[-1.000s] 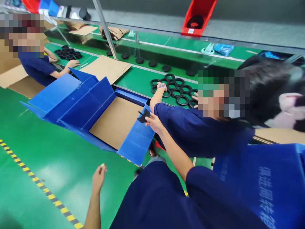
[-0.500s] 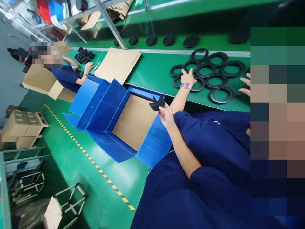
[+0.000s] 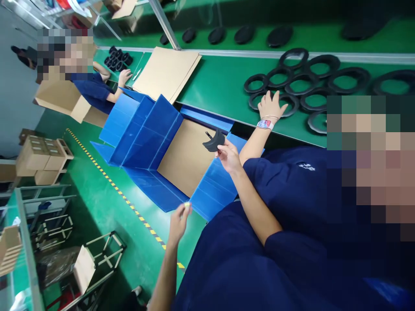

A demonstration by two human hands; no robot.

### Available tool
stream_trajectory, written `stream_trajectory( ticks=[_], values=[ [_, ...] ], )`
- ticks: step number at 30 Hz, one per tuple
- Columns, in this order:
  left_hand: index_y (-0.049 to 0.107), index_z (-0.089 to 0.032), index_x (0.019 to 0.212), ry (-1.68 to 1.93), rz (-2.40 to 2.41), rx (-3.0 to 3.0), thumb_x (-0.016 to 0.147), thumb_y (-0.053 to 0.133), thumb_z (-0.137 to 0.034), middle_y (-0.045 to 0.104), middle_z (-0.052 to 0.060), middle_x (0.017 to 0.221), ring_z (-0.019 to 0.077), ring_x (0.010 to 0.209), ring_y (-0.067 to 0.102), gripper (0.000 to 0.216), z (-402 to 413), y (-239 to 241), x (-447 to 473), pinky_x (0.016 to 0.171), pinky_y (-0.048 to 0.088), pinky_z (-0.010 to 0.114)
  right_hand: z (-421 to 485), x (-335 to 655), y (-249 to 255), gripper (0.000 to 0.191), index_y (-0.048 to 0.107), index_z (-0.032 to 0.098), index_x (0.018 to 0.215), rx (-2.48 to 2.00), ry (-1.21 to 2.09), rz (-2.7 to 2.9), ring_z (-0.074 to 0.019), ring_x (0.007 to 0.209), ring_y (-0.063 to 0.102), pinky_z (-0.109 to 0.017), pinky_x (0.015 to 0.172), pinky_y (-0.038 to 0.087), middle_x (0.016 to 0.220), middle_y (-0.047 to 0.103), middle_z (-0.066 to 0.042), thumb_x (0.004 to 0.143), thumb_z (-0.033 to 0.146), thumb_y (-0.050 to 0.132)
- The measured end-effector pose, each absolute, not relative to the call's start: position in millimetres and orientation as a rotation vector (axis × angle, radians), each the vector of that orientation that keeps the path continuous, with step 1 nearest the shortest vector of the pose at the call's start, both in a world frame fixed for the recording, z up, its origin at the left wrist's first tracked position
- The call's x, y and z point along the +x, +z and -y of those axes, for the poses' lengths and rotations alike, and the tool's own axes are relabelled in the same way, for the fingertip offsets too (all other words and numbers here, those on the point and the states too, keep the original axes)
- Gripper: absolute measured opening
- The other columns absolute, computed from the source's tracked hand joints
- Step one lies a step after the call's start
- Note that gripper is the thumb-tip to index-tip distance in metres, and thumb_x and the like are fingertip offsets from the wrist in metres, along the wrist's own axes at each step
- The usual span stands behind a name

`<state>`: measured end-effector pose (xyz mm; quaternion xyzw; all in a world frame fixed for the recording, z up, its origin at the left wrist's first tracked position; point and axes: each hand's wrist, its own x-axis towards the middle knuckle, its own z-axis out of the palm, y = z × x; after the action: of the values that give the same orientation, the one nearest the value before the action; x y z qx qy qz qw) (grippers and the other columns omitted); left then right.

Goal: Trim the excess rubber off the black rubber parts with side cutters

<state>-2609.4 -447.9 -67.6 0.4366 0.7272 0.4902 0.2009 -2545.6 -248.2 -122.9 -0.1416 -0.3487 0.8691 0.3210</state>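
head cam | looks fwd/down, tilted | near blue crate point(image 3: 152, 142) | single view

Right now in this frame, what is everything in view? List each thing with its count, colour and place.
black part: one, black, curved, pinched in the right hand over the box.
blue box: one, blue, flaps open, on the floor by the bench.
cardboard liner: one, brown, inside the blue box.
rubber rings: about ten, black, clustered on the green bench.
cardboard sheet: one, brown, flat on the bench.
discs: several, black, in a row on the far belt.
co-worker's hand: one, with wristwatch, resting on the rings.
left hand: holds something small and pale at the fingertips.
right hand: grips the black part.
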Motion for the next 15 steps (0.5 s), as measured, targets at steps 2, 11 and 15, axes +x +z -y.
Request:
stream_trajectory(
  ticks=[2, 11, 15],
  values=[
    [0.073, -0.017, 0.11, 1.466, -2.133, 1.0, 0.094, 0.069, -0.047, 0.075, 0.009, 0.103, 0.0168, 0.093, 0.074, 0.035, 449, -64, -2613, 0.081, 0.06, 0.024, 257, -2542, -122, 0.013, 0.065, 0.021, 0.084, -0.351, 2.344, 0.937, -0.0073, 0.051, 0.051, -0.022, 0.05, 0.048, 0.067, 0.058, 0.005, 0.075, 0.026, 0.074],
    [0.066, -0.017, 0.098, 1.418, -1.914, 0.857, 0.074, 0.083, -0.061, 0.072, 0.006, 0.086, 0.0216, 0.083, 0.074, 0.053, 369, -65, -2657, 0.068, 0.062, 0.029, 287, -2536, -131, 0.025, 0.064, 0.021, 0.087, -0.441, 2.206, 1.04, -0.0106, 0.06, 0.053, -0.026, 0.056, 0.049, 0.078, 0.061, 0.002, 0.074, 0.037, 0.078],
    [0.066, -0.017, 0.097, 1.406, -1.957, 0.862, 0.073, 0.084, -0.061, 0.072, 0.006, 0.085, 0.0216, 0.082, 0.074, 0.053, 363, -71, -2661, 0.07, 0.064, 0.032, 300, -2523, -145, 0.025, 0.045, 0.024, 0.069, -0.747, 1.465, 1.322, -0.0138, 0.066, 0.048, -0.032, 0.076, 0.054, 0.067, 0.044, 0.004, 0.084, 0.024, 0.065]
  ],
)
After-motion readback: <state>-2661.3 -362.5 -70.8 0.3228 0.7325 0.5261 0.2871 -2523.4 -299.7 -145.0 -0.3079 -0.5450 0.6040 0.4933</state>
